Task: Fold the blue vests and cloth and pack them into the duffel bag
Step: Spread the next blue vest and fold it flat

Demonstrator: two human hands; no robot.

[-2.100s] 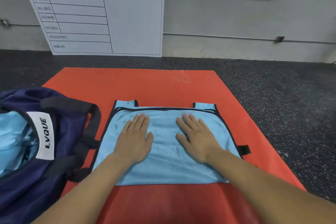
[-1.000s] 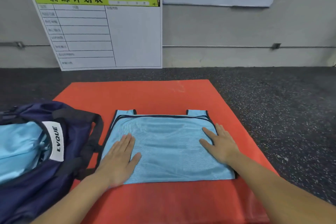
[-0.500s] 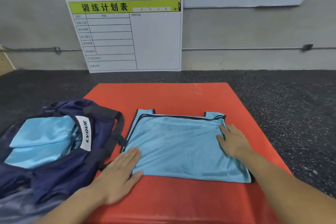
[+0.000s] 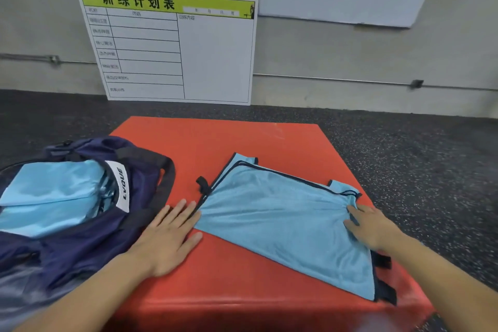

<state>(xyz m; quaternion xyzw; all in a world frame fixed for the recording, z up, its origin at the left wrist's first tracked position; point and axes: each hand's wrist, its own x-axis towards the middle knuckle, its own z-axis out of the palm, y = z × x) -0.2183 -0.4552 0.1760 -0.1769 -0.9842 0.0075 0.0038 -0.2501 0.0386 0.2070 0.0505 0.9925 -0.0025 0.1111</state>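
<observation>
We find the blue vest (image 4: 285,221) lying part-folded on the red mat (image 4: 242,140), beside the open duffel bag (image 4: 80,224). Our left hand (image 4: 167,237) rests flat, fingers straight, at its left edge; our right hand (image 4: 374,226) bunches the right edge. We judge folding is in hand: next, carry that edge across.

**Folded vest beside the packed duffel**

A light-blue mesh vest (image 4: 283,221) with dark trim lies folded flat, skewed on the mat. To its left the navy duffel bag (image 4: 89,226) gapes open, holding folded light-blue cloth (image 4: 51,197).
</observation>
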